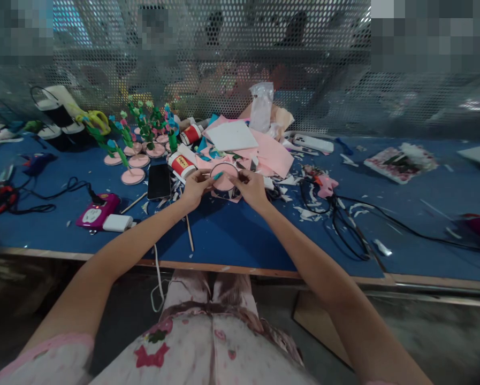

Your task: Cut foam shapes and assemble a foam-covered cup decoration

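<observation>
A round pink disc [227,182] with a darker rim is held level between both hands, just above the blue table near the middle. My left hand [197,189] grips its left edge, fingers closed. On the opposite edge, my right hand [253,188] pinches the disc with thumb and fingers. A small teal piece lies on the disc by my left thumb; whether it is fixed there I cannot tell. Beyond my left hand stands a white tub with a red label [182,164]. Pink paper sheets [274,155] and a white sheet [232,136] are heaped behind the disc.
Several paper flowers on pink round bases [132,176] stand at the back left. A black phone [159,182], a purple power socket [98,211] and a wooden stick [189,232] lie on the left. Black cables [346,227] and paper scraps spread rightward. A perforated metal screen [231,59] rises behind.
</observation>
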The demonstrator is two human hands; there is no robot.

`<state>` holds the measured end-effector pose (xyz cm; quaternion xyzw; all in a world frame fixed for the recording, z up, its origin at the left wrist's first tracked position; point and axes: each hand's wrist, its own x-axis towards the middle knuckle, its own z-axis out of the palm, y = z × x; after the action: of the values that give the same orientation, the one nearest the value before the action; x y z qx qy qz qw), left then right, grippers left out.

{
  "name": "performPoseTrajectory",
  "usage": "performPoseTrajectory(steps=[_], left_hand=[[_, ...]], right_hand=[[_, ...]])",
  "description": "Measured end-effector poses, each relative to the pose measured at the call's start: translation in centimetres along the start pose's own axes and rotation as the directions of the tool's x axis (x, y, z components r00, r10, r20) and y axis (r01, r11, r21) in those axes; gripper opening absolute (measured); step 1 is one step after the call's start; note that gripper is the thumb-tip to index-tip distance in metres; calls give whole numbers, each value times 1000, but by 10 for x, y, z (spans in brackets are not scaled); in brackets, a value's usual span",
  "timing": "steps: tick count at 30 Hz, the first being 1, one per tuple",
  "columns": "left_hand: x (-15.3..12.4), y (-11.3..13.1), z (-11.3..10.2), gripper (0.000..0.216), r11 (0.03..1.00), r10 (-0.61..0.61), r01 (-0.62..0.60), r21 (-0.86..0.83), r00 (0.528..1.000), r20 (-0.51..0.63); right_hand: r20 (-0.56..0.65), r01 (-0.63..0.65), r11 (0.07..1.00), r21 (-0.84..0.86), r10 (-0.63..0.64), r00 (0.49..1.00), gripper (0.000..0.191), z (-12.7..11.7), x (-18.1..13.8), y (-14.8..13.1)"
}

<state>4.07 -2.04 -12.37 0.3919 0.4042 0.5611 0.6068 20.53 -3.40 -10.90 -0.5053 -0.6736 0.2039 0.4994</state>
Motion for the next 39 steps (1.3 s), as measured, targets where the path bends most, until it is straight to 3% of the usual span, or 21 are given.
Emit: performPoseTrajectory(steps=[15, 21, 25, 34, 39], left_hand=[[3, -8, -5, 36, 987, 134, -137, 82, 990, 36], [-1, -3, -3, 47, 969, 224, -237, 76, 964, 146], [-1, -1, -4, 45, 965, 219, -235, 118, 966, 138], [-2, 0, -5, 45, 932, 249, -289, 219, 949, 192], [-3, -4, -5, 41, 950, 169, -212, 231, 967, 191]], right_hand=[[-31, -30, 999, 39, 31, 999, 56, 3, -2, -1], [-67, -72, 992, 102, 79, 995, 56, 5, -3, 0], [-33, -87, 990, 107, 91, 995, 56, 5, -3, -1], [-84, -96, 971, 221, 117, 990, 33, 3, -1, 7], [-105, -164, 946, 280, 200, 974, 38, 8, -2, 8]])
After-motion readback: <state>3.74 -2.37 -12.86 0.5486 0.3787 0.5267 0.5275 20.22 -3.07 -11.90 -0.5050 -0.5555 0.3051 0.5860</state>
